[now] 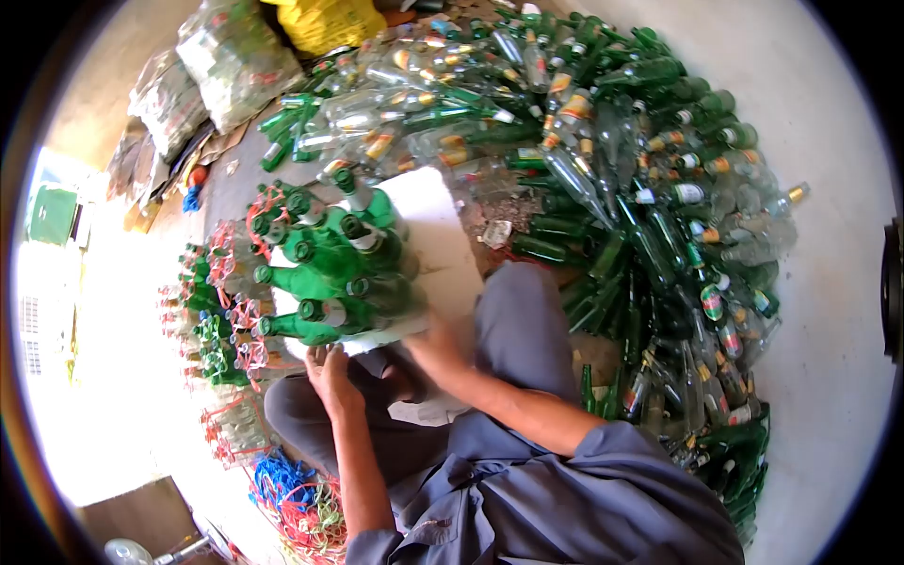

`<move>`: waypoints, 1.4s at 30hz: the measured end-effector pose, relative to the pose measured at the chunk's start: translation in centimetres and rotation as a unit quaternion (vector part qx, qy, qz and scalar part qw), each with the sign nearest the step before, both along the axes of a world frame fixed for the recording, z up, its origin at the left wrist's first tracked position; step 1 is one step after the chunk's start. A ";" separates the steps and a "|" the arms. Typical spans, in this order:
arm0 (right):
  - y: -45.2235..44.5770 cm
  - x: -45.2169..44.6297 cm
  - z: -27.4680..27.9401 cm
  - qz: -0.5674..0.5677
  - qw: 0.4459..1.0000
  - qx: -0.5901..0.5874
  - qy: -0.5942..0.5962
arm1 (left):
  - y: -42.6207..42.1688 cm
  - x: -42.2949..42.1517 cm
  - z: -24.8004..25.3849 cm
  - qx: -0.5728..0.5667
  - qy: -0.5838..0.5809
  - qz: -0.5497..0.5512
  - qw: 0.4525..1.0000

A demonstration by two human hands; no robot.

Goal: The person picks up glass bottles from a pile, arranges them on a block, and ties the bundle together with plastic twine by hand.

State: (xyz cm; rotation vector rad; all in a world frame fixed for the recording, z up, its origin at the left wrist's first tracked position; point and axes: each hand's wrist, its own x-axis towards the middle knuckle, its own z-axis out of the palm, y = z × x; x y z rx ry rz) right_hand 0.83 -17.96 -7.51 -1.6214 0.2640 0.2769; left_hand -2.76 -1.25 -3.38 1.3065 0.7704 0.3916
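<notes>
Several green glass bottles stand close together on a white board in front of my crossed legs. My left hand is at the near left of this group, just below a bottle neck. Its thumb and fingertips are drawn together; whatever they may hold is too small to make out. Low beside the bases of the nearest bottles is my right hand, smeared by motion, with its fingers unclear.
Bundles of bottles tied with red string stand at the left. A large heap of loose bottles curves along the right wall. Blue twine lies lower left. Filled plastic sacks and a yellow bag sit at the back.
</notes>
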 end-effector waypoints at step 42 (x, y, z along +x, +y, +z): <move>-23.8 8.7 -16.9 0.037 0.937 -0.349 0.000 | 4.3 -5.4 7.8 0.367 0.082 0.011 0.926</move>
